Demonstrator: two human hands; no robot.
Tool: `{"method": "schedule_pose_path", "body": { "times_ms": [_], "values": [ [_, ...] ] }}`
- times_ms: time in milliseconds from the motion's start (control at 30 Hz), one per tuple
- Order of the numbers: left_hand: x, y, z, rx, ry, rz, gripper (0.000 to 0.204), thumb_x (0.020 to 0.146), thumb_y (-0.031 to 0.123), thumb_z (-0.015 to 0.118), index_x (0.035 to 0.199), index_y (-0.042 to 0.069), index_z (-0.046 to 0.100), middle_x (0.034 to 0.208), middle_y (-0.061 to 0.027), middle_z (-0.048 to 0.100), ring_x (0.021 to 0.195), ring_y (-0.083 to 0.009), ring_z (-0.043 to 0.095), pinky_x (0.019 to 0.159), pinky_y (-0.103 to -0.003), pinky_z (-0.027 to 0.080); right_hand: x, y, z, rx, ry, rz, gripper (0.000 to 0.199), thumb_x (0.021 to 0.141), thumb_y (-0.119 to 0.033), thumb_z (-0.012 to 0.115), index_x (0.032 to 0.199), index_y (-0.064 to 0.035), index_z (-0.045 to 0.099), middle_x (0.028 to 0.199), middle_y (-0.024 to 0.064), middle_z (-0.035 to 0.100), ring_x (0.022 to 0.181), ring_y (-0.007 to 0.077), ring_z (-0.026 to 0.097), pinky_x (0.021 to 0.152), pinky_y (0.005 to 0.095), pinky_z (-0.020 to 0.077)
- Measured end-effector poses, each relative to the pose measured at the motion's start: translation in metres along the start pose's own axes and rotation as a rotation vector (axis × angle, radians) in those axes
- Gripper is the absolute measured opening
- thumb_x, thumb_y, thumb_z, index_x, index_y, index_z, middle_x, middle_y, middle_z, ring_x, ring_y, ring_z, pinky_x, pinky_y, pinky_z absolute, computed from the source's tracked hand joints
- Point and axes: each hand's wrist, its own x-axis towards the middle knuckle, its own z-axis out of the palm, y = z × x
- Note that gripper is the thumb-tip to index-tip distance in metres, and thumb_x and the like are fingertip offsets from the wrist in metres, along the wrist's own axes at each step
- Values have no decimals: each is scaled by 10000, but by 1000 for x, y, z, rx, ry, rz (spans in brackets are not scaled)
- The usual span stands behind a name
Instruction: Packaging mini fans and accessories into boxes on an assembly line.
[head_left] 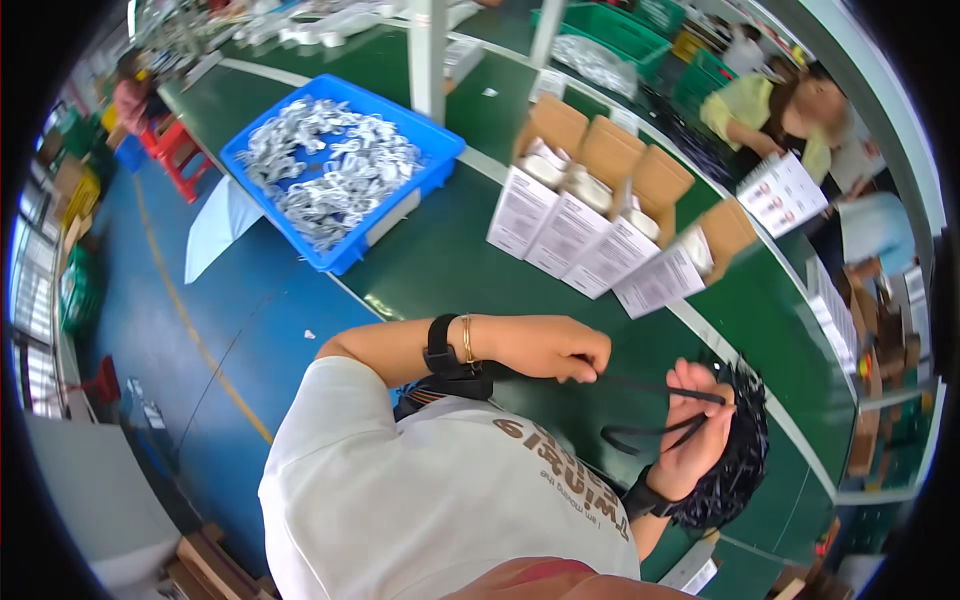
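The wearer's white shirt fills the lower middle, with both hands just beyond it over the green counter. The left hand is curled into a loose fist, thumb against the fingers, gripping a thin black strap; a dark band and a gold-coloured bracelet circle that wrist. The right hand is palm up with its fingers bent, holding the same strap where it crosses the fingers. The strap runs between the two hands, and a slack loop of it hangs to the left of the right palm. Another dark band is on the right wrist.

Just beside the right hand lies a heap of shiny black strands. Farther out, four white boxes stand in a slanting row, brown flaps raised, white contents showing inside. To their left, a blue tray holds a ring of grey-white coiled cords.

Across the counter, a co-worker in yellow is beside a white printed sheet. Beyond are a green crate and, at far left, a person seated by a red stool.
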Motion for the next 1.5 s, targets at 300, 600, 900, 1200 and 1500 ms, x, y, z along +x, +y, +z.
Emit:
{"method": "schedule_pose_path", "body": {
  "times_ms": [300, 600, 900, 1200, 1500],
  "values": [
    [-83, -22, -193, 627, 222, -402, 95, 834, 94, 587, 891, 25, 620, 851, -127, 636, 810, -291, 609, 723, -377, 483, -1, 13, -37, 170, 41, -80, 256, 962, -303, 506, 944, -48, 492, 737, 13, 435, 518, 88, 364, 501, 231, 360],
    [-152, -126, -275, 1190, 52, -994, 226, 711, 116, 644, 926, 49, 657, 1005, -167, 651, 901, -327, 616, 776, -386, 488, -20, 20, -38, 8, 151, 7, 211, 973, -203, 486, 1072, -19, 514, 803, 13, 498, 503, 40, 317, 426, 179, 226],
    [-154, -116, -265, 1119, 265, -844, 224, 712, 113, 673, 921, 35, 651, 1021, -195, 627, 961, -356, 597, 827, -424, 480, -27, 28, -53, -13, 102, -7, 185, 935, -110, 538, 1112, -62, 511, 803, 40, 534, 502, 55, 358, 441, 183, 283],
    [-137, -36, -227, 549, 1055, -474, 201, 949, 151, 496, 1125, 79, 560, 824, -13, 525, 733, -106, 510, 606, -251, 437, -24, 41, -52, -154, 89, 130, 115, 917, -80, 551, 1028, -52, 543, 787, 51, 612, 543, 61, 449, 490, 195, 361],
    [21, 53, -13, -154, 125, -52, 448, 802, -33, 655, 1213, 56, 501, 909, -33, 533, 839, -113, 531, 712, -248, 437, 14, 30, -2, -261, 48, 58, 92, 898, -21, 551, 986, -34, 578, 844, 47, 625, 623, 55, 496, 543, 184, 398]
  ]
}}
